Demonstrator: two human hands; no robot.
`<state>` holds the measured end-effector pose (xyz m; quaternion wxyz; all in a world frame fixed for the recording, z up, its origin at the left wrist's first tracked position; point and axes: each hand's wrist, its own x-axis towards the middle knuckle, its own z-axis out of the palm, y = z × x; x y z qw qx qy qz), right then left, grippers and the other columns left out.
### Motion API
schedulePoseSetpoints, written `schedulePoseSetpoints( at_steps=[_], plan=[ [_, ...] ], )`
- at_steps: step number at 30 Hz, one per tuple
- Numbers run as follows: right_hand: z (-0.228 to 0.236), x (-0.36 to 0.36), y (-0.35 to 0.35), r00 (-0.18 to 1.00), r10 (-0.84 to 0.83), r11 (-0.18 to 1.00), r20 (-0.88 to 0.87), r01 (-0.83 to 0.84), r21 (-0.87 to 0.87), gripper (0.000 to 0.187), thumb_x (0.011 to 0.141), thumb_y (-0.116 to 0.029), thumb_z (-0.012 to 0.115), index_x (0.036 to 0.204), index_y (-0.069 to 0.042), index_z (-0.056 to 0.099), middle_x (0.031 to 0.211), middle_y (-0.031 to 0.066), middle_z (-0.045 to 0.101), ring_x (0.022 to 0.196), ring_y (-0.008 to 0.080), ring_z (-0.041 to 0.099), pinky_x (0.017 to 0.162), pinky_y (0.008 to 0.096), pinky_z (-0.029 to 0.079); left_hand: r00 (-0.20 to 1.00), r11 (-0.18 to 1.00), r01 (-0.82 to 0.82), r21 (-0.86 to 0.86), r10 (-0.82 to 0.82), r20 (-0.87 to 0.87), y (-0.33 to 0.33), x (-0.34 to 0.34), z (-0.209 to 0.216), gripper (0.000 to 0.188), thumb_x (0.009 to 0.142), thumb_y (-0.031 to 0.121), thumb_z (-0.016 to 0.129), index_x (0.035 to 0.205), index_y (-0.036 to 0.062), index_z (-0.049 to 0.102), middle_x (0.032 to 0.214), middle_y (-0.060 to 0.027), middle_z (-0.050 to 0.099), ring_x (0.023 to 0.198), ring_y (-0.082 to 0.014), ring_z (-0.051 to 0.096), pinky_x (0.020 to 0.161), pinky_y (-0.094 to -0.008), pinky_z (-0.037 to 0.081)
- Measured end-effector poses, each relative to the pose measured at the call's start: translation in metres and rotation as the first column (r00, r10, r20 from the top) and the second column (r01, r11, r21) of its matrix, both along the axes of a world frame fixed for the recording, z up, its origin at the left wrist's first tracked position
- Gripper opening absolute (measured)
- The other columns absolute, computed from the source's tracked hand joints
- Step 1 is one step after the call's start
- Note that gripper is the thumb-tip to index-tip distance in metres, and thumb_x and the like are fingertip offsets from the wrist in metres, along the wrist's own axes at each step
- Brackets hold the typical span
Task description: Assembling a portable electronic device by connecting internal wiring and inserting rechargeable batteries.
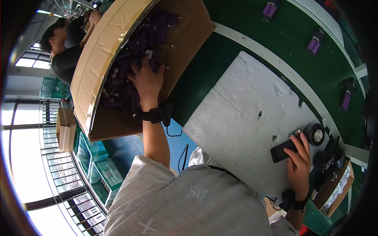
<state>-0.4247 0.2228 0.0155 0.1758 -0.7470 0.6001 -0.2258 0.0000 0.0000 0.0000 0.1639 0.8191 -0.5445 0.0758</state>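
Note:
My left hand reaches into a large cardboard box. Its fingers are spread over a heap of purple battery cells, and no cell shows gripped in it. A small white patch lies by the fingertips. Over the white foam board, my right hand has its fingers closed on a black rectangular case. A green circuit board shows at the far end of that case. Just right of the fingers sits a round black part with a silver centre.
More round black parts stand at the right, by an open carton. Purple-and-black units are spaced along the green surface beyond a pale rail. A co-worker is at the far left, above green crates.

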Motion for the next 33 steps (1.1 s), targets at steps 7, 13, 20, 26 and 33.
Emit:
schedulePoseSetpoints(
  at_steps=[7,13,20,26,33],
  plan=[
    [-0.005,-0.011,0.004,0.975,-0.036,0.998,0.219,0.025,0.053,0.029,0.067,0.015,0.057,0.087,-0.002,0.069,0.124,0.0145,0.063,0.129,0.0374,0.047,0.101,0.0419,0.043,0.983,0.987,0.155,-0.03,-0.151,0.107,-0.007,0.008,0.0,0.069,0.066,0.032,0.079,0.129,0.0139,0.055,0.134,-0.026,0.045,0.128,-0.0466,0.036,0.103,-0.0562,0.032],
    [-0.01,-0.014,0.005,0.964,-0.045,0.999,0.261,0.037,0.032,0.028,0.066,0.015,0.057,0.086,-0.002,0.069,0.121,0.0146,0.065,0.128,0.0368,0.048,0.102,0.0421,0.043,0.99,0.992,0.116,0.049,-0.12,0.073,-0.017,-0.008,0.008,0.06,0.068,0.028,0.077,0.123,0.0116,0.06,0.125,-0.0237,0.056,0.122,-0.0401,0.048,0.101,-0.0491,0.039],
    [-0.01,-0.017,0.004,0.96,-0.035,0.999,0.278,0.029,0.026,0.028,0.066,0.015,0.057,0.085,-0.002,0.069,0.118,0.0145,0.066,0.126,0.0363,0.05,0.101,0.0423,0.044,0.833,0.828,0.546,-0.132,-0.553,-0.022,-0.031,-0.01,0.003,0.047,0.074,0.014,0.07,0.12,0.0102,0.062,0.106,-0.0197,0.067,0.099,-0.0382,0.065,0.087,-0.0402,0.051],
    [-0.012,-0.019,0.005,0.955,-0.034,0.999,0.295,0.028,0.024,0.029,0.064,0.015,0.058,0.085,-0.002,0.069,0.117,0.0144,0.066,0.125,0.0362,0.05,0.1,0.0423,0.044,0.745,0.781,0.617,-0.097,-0.619,-0.247,-0.044,-0.035,0.015,0.038,0.085,0.007,0.062,0.123,0.0115,0.061,0.103,-0.0216,0.067,0.1,-0.0372,0.065,0.085,-0.0398,0.051],
    [-0.007,-0.02,0.005,0.946,-0.01,0.999,0.325,-0.005,0.045,0.028,0.064,0.015,0.059,0.084,-0.002,0.068,0.116,0.0144,0.067,0.127,0.0372,0.049,0.101,0.0448,0.043,0.809,0.781,0.531,-0.33,-0.583,-0.078,-0.041,-0.049,0.021,0.035,0.095,0.011,0.056,0.129,0.0092,0.055,0.101,-0.0203,0.068,0.092,-0.0329,0.068,0.079,-0.0381,0.052]
  ],
)
